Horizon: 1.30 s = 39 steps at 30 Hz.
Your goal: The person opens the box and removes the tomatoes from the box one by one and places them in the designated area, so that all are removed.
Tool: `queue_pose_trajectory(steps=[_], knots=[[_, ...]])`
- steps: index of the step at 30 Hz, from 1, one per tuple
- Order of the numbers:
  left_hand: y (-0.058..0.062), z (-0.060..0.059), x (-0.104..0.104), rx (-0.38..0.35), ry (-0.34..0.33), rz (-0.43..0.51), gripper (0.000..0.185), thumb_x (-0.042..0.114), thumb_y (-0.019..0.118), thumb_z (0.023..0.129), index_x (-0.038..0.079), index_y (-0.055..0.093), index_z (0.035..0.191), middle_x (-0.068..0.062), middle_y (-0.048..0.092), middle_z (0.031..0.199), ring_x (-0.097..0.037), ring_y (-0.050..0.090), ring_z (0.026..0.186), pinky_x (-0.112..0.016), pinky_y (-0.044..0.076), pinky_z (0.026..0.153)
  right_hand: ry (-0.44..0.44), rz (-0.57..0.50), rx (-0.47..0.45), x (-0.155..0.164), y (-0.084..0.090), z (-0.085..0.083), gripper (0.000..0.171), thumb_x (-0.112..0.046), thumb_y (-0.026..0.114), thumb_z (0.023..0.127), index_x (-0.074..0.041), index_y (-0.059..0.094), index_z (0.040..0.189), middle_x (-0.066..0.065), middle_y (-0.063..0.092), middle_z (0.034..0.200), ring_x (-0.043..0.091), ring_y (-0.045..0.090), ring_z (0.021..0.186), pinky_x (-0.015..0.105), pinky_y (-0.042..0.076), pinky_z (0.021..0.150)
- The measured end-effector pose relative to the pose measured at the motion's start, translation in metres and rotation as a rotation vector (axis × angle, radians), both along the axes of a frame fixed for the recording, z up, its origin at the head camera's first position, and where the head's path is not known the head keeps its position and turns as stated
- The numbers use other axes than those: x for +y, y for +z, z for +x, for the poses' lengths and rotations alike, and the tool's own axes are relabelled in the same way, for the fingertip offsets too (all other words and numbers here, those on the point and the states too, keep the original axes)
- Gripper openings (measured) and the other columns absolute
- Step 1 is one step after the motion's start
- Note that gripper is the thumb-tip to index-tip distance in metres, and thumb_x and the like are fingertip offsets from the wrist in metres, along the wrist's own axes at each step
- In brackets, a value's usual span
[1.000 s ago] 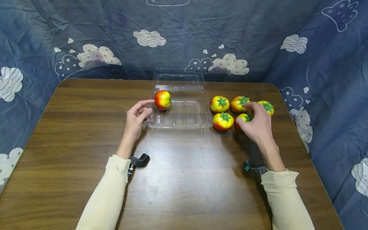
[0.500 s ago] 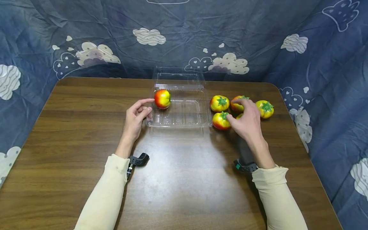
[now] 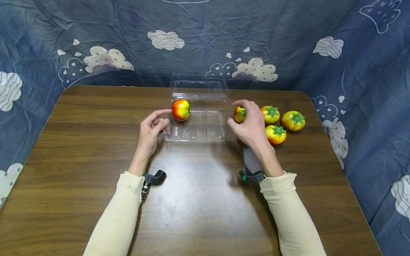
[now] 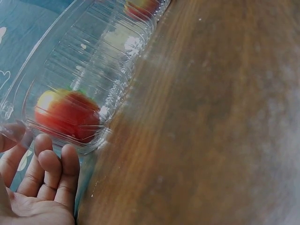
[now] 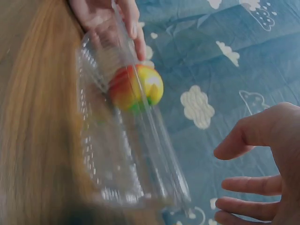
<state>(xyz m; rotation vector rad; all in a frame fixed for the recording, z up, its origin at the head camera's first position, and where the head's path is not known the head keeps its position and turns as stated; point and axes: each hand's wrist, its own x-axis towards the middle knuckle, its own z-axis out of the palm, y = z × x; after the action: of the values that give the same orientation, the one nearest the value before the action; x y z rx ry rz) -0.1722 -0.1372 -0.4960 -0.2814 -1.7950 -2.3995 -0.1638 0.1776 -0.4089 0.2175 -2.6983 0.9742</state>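
A clear plastic clamshell container lies with its lid raised behind it. Inside, at the left end, sits a red-and-yellow, tomato-like fruit. My left hand holds the container's left edge, its index fingertip close to that fruit; how firmly it pinches is hard to see. Over the fruits right of the container hovers my right hand. Its thumb and fingers stand apart with nothing between them in the right wrist view. The hand partly covers a nearby fruit and hides most of another.
More fruits with green leafy tops, a back one, a front one and a rightmost one, sit right of my right hand. Under everything is a brown wooden table. Blue cloth hangs behind its far edge.
My right hand has moved left across the fruits toward the container, uncovering the ones on the right. The left hand and the fruit in the container have stayed in place.
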Motion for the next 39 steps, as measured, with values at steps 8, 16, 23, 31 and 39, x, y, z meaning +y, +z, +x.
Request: queue_pose_trajectory(steps=[8,16,23,31,39], knots=[[0.000,-0.001,0.000,0.003,0.000,0.000,0.031,-0.003,0.062,0.093,-0.010,0.061,0.123,-0.016,0.055,0.070,-0.025,0.048,0.057,-0.023,0.048,0.052,0.063,0.009,-0.024,-0.026,0.000,-0.007,0.048,-0.028,0.072,0.082,-0.011,0.061,0.125,0.009,0.062,0.123,0.026,0.053,0.117,0.046,0.038,0.105],[-0.004,-0.002,0.002,0.006,-0.007,0.003,0.031,-0.003,0.061,0.093,-0.011,0.060,0.123,-0.018,0.055,0.070,-0.021,0.052,0.056,-0.021,0.048,0.052,0.102,0.019,-0.064,-0.042,-0.004,-0.013,0.055,-0.028,0.074,0.081,-0.009,0.057,0.130,0.011,0.060,0.126,0.027,0.053,0.119,0.043,0.039,0.105],[-0.004,-0.003,0.001,0.010,0.002,0.007,0.031,-0.002,0.062,0.093,-0.011,0.061,0.122,-0.017,0.056,0.071,-0.022,0.052,0.059,-0.022,0.051,0.053,0.143,0.017,-0.080,-0.065,-0.001,-0.018,0.057,-0.030,0.075,0.082,-0.008,0.056,0.131,0.012,0.060,0.128,0.029,0.054,0.120,0.041,0.040,0.106],[-0.003,-0.003,0.000,0.012,-0.003,-0.004,0.031,-0.001,0.063,0.093,-0.009,0.062,0.123,-0.015,0.057,0.072,-0.025,0.051,0.059,-0.022,0.049,0.053,0.191,0.000,-0.094,-0.091,0.002,-0.021,0.056,-0.031,0.074,0.083,-0.009,0.056,0.131,0.008,0.059,0.127,0.026,0.055,0.119,0.039,0.041,0.106],[-0.003,-0.002,0.000,0.009,-0.003,0.002,0.030,-0.002,0.061,0.093,-0.010,0.061,0.123,-0.014,0.056,0.071,-0.023,0.051,0.059,-0.022,0.049,0.053,0.214,-0.030,-0.100,-0.117,0.007,-0.026,0.055,-0.030,0.072,0.082,-0.009,0.057,0.130,0.008,0.060,0.127,0.024,0.055,0.118,0.038,0.040,0.107]])
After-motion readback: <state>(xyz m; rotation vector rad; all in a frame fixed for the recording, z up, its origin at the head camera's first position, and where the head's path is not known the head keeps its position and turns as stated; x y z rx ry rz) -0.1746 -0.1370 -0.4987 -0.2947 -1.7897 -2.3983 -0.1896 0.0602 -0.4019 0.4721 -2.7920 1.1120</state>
